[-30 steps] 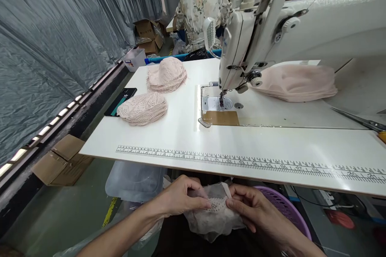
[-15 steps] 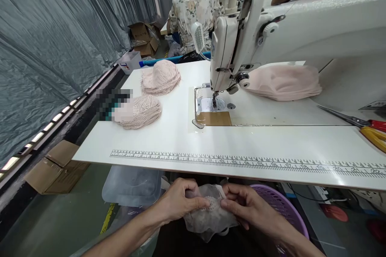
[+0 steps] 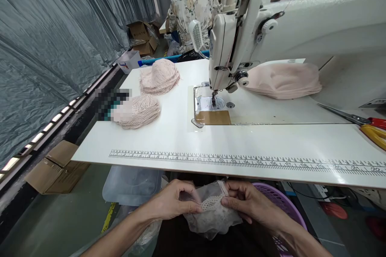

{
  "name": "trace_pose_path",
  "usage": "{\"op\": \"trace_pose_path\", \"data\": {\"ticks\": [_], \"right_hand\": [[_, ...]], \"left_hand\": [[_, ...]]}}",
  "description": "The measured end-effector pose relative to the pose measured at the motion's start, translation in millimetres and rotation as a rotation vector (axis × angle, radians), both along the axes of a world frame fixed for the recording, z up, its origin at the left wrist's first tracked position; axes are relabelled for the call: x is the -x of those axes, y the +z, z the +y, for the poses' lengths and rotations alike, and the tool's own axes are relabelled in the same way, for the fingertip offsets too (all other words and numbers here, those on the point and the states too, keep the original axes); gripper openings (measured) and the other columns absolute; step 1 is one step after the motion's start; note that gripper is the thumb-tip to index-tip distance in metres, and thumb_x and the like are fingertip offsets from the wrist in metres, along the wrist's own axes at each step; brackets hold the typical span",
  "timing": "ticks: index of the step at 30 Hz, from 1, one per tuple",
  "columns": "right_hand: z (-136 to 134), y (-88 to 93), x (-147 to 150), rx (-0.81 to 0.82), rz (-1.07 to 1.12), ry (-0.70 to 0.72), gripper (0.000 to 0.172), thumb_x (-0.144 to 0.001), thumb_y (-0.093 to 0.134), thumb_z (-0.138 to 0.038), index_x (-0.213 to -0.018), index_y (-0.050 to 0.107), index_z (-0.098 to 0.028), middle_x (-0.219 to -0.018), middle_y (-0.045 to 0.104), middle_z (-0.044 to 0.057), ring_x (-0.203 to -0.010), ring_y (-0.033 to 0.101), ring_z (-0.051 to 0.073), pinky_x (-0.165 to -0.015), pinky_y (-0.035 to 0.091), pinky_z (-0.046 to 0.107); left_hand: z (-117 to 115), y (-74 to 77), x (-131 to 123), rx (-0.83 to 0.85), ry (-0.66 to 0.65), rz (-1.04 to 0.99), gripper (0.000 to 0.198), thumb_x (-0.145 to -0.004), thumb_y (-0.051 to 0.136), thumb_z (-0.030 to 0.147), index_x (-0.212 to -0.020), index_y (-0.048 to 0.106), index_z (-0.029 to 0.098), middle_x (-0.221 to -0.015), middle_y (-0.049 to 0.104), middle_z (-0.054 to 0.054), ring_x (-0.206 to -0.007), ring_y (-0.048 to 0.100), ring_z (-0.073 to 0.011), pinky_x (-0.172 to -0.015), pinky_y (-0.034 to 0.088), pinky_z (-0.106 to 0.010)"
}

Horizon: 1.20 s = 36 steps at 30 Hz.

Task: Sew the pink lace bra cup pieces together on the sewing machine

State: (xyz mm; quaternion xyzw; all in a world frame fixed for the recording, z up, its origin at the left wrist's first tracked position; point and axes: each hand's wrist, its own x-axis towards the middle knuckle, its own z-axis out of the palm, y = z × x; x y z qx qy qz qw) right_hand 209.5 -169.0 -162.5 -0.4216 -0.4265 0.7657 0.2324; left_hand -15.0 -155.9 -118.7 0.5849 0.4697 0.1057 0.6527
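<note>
Below the table's front edge, my left hand and my right hand both pinch one pale pink lace-and-mesh fabric piece, fingers closed on its upper edge. The piece hangs over my lap. On the white sewing table lie two stacks of pink lace pieces, a near stack and a far stack. A pile of smooth pink cups rests behind the sewing machine, whose needle stands over the plate.
Red-and-yellow scissors lie at the table's right edge. A purple basket sits by my right wrist, a clear plastic bin under the table's left. Cardboard boxes rest on the floor. A person in a floral top works beyond the table.
The view has shifted slightly left. My hands stay on the fabric piece, fingers working along its lace edge; it sits a little lower and flatter between them.
</note>
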Motion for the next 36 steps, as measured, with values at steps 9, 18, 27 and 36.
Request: {"op": "trace_pose_path", "data": {"ticks": [9,18,27,36], "right_hand": [[3,-12.2,-11,0.041,0.011,-0.062,0.035,-0.062,0.076,-0.046,-0.07,0.062,-0.015,-0.059,0.051,-0.006,-0.037,0.024,0.0,-0.037,0.016,0.018],[3,-10.5,-16,0.055,-0.015,-0.06,0.038,-0.062,0.076,-0.048,-0.077,0.065,-0.015,-0.063,0.057,-0.003,-0.036,0.022,-0.002,-0.038,0.014,0.019],[0,-8.7,-17,0.047,-0.054,-0.086,0.039,-0.064,0.075,-0.05,-0.077,0.064,-0.014,-0.065,0.056,-0.003,-0.038,0.02,0.0,-0.039,0.013,0.02],[3,-10.7,-19,0.036,-0.071,-0.071,0.042,-0.063,0.074,-0.052,-0.079,0.063,-0.015,-0.059,0.051,-0.006,-0.035,0.021,-0.001,-0.04,0.013,0.02]], "left_hand": [[-1,0.8,14,-0.148,0.002,0.012,0.018,-0.079,0.065,0.03,-0.068,0.067,0.017,-0.084,0.052,-0.001,-0.08,0.051,-0.0142,-0.07,0.038,-0.023],[-3,-4.8,10,-0.199,0.004,-0.032,0.012,-0.071,0.073,0.025,-0.068,0.066,0.017,-0.093,0.054,-0.002,-0.09,0.054,-0.0159,-0.078,0.039,-0.025],[-4,-4.9,9,-0.189,-0.001,0.0,0.014,-0.08,0.062,0.027,-0.074,0.07,0.017,-0.08,0.057,-0.001,-0.077,0.055,-0.0137,-0.069,0.041,-0.022],[-1,2.4,6,-0.134,0.053,0.068,0.019,-0.083,0.056,0.026,-0.08,0.071,0.016,-0.077,0.064,-0.002,-0.072,0.056,-0.0134,-0.064,0.041,-0.02]]}}
